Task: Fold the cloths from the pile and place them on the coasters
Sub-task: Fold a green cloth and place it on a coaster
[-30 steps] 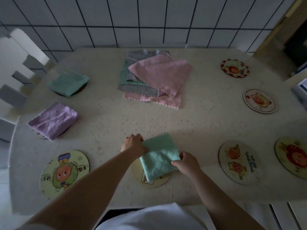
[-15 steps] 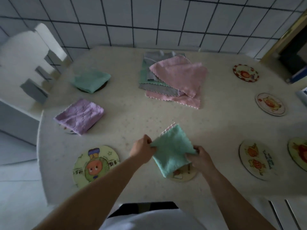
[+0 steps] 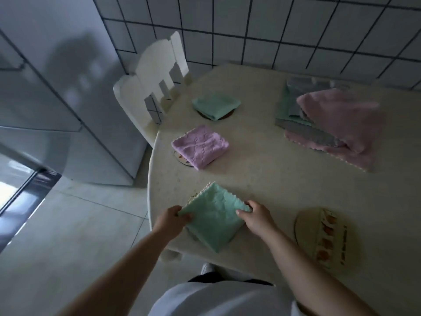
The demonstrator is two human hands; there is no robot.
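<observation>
Mint-green cloth (image 3: 214, 221), folded into a square, lies at the near left edge of a pale speckled table (image 3: 284, 183), held at two opposite corners. The left hand (image 3: 169, 221) pinches the left corner between thumb and fingers; the right hand (image 3: 256, 216) grips the right corner the same way. A thin sliver of a coaster (image 3: 191, 199) shows under the cloth's far left edge, so the cloth mostly covers it.

Farther along the left side, a folded lilac cloth (image 3: 200, 148) sits on a second coaster, and beyond it a folded green cloth (image 3: 216, 105) sits on a third. At the far right lies the pile of unfolded cloths (image 3: 328, 124), pink on top with grey and green beneath. An uncovered coaster (image 3: 319, 233) with a cartoon print lies near the right hand. A white chair (image 3: 150, 87) stands at the table's left, against a white tiled wall (image 3: 273, 30).
</observation>
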